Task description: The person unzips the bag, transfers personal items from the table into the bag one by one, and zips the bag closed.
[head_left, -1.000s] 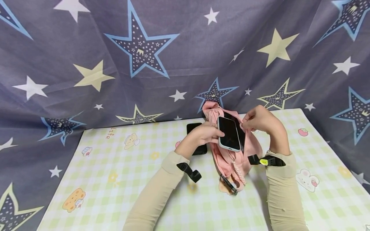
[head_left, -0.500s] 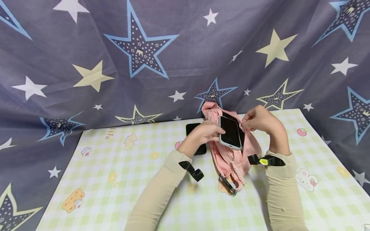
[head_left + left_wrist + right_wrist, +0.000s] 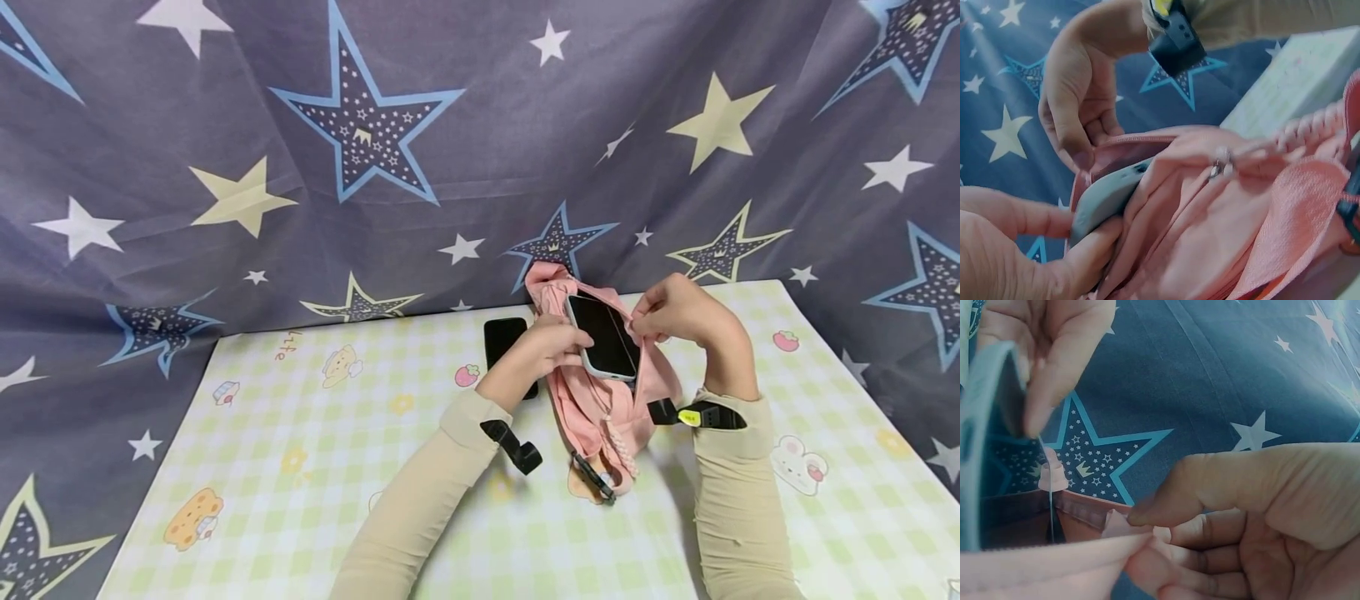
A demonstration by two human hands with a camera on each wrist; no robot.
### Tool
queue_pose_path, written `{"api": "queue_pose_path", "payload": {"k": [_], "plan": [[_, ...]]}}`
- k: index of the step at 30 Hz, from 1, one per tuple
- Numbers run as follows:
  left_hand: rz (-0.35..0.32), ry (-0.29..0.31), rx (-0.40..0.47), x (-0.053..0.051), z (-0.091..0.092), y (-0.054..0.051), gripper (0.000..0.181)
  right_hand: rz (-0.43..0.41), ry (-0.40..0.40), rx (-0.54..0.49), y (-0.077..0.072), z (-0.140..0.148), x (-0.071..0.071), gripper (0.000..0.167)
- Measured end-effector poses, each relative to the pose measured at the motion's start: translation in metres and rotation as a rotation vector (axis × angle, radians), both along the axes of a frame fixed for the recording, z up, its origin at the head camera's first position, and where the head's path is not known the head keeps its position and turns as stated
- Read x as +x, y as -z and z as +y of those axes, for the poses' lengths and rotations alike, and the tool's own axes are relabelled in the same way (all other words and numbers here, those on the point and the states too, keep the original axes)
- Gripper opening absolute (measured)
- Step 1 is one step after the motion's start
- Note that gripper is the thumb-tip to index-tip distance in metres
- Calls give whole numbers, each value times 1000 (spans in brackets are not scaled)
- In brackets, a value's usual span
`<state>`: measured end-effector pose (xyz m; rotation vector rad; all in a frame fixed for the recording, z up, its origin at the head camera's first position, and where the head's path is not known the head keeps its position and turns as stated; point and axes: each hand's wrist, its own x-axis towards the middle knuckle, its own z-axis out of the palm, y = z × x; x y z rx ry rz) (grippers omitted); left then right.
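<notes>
My left hand [image 3: 553,343] pinches a phone [image 3: 606,337] in a pale case, thumb over its dark screen. In the left wrist view the phone [image 3: 1110,187] is partly inside the open mouth of a pink fabric bag [image 3: 1210,219]; its lower part is hidden by the cloth. My right hand [image 3: 678,310] pinches the rim of the bag [image 3: 656,383] on the right side, between thumb and fingers, as the right wrist view shows of the zipped edge [image 3: 1085,550]. A second black phone [image 3: 504,335] lies on the table left of the bag, partly covered by my left hand and forearm.
The bag's strap with a black buckle [image 3: 592,479] lies toward me on the checked tablecloth [image 3: 337,442]. A braided cord [image 3: 621,446] hangs beside it. Behind the table rises a star-patterned curtain [image 3: 480,167], close to the bag's far end.
My left hand has moved the phone slightly right, farther into the bag's mouth. My right hand keeps its hold on the rim, almost unmoved.
</notes>
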<state>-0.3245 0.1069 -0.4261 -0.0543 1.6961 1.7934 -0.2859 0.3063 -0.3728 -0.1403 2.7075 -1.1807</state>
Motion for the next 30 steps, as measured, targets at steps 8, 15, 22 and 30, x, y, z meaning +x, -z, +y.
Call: {"api": "queue_pose_path", "payload": {"k": [8, 15, 22, 30], "plan": [[13, 92, -23, 1, 4, -6, 78, -13, 7, -26, 0, 4, 0, 13], [-23, 41, 2, -2, 16, -8, 50, -13, 12, -25, 0, 6, 0, 15], [-16, 36, -15, -5, 20, -4, 66, -45, 2, -43, -2, 3, -1, 17], [17, 2, -58, -6, 19, -4, 32, -60, -9, -76, -4, 1, -4, 17]]}}
